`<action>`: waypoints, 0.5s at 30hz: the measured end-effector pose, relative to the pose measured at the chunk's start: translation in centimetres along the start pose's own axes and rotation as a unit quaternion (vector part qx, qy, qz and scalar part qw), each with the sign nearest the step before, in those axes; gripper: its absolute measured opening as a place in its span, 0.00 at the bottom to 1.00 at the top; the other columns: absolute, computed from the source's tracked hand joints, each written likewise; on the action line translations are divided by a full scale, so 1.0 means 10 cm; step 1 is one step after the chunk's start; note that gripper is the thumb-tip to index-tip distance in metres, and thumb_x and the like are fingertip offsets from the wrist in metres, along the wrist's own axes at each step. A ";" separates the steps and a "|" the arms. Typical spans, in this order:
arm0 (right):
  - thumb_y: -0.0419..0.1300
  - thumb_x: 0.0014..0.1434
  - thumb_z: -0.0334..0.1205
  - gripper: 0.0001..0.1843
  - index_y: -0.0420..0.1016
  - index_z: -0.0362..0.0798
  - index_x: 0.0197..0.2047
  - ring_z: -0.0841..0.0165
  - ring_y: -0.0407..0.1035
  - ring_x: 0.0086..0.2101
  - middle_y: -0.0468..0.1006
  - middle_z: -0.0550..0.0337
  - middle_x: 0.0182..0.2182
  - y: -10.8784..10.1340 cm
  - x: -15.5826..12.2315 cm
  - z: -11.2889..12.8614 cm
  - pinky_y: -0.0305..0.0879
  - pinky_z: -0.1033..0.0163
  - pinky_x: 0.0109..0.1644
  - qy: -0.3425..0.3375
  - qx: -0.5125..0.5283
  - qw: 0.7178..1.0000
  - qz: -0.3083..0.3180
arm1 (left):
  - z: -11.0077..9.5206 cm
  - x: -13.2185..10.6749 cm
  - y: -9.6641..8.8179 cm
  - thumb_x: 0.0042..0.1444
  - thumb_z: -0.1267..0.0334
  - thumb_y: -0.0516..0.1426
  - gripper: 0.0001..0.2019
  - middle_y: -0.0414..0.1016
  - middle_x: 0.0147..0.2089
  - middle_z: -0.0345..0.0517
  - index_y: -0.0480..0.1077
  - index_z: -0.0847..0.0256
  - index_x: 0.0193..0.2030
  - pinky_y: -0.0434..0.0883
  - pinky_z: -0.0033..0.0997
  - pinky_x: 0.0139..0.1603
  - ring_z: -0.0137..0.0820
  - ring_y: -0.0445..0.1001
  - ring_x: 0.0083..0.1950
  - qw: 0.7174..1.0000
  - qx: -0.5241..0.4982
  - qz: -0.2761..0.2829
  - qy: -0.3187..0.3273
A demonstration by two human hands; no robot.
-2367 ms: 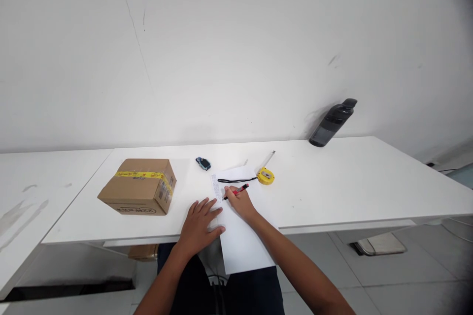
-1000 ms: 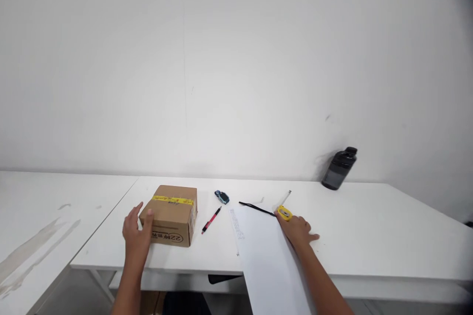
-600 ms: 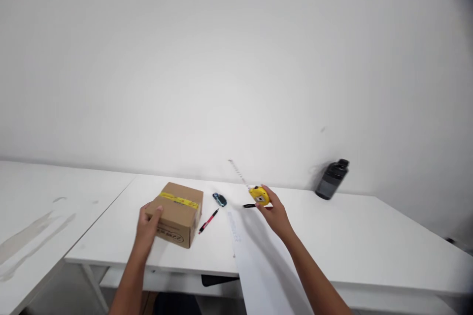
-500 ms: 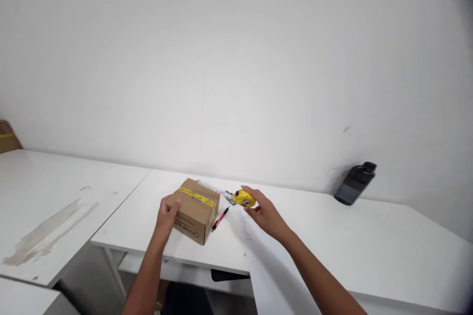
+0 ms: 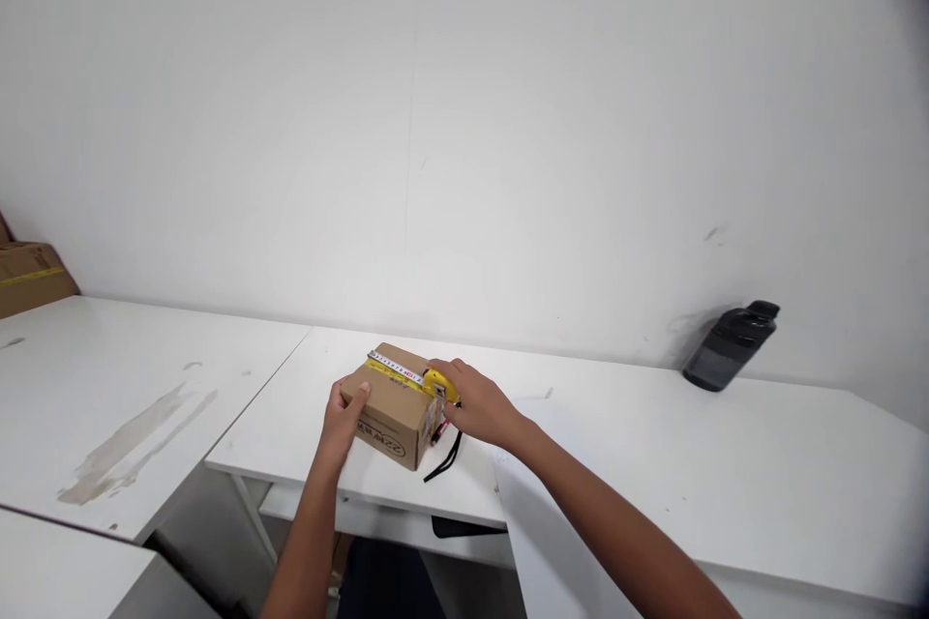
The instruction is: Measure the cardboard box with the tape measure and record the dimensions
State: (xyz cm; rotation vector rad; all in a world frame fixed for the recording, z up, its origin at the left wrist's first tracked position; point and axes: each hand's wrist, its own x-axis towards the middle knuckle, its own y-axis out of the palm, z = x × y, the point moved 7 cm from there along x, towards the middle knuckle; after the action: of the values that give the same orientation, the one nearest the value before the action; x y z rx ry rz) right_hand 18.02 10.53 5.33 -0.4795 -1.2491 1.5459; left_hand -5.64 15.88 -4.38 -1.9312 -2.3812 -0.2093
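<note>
White table (image 5: 653, 464) bears brown, yellow-taped box (image 5: 388, 416) under tape measure (image 5: 434, 383).

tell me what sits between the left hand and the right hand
A cardboard box, held by the left hand; the blade of the right hand's tape measure runs across its top. Head view shows it.

White wall (image 5: 508, 116), white table (image 5: 726, 445), side table (image 5: 87, 377) (smudged).

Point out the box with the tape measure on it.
The box the left hand grips, tape measure held across its top by the right hand, not the far-left box.
</note>
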 end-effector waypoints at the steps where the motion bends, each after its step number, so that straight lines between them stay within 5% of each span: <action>1: 0.56 0.53 0.30 0.36 0.57 0.51 0.65 0.61 0.65 0.47 0.70 0.53 0.49 0.01 -0.01 0.01 0.63 0.60 0.47 0.000 0.010 1.000 0.000 | 0.00 0.00 0.01 0.50 0.44 0.62 0.28 0.76 0.46 0.49 0.67 0.59 0.51 0.71 0.35 0.43 0.38 0.74 0.45 1.000 -0.002 0.000 0.001; 15: 0.56 0.50 0.26 0.36 0.62 0.57 0.62 0.63 0.66 0.47 0.67 0.57 0.48 0.03 -0.01 -0.06 0.64 0.57 0.52 -0.080 0.144 0.986 -0.030 | -0.04 -0.02 0.01 0.49 0.45 0.63 0.28 0.76 0.46 0.50 0.67 0.61 0.51 0.71 0.36 0.44 0.38 0.74 0.46 1.000 -0.001 -0.014 0.000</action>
State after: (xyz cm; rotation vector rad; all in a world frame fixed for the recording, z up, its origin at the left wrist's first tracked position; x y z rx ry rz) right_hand 18.40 10.69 4.84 -0.1309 -1.1236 1.7056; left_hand -5.52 15.66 -4.03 -1.9001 -2.4106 -0.2122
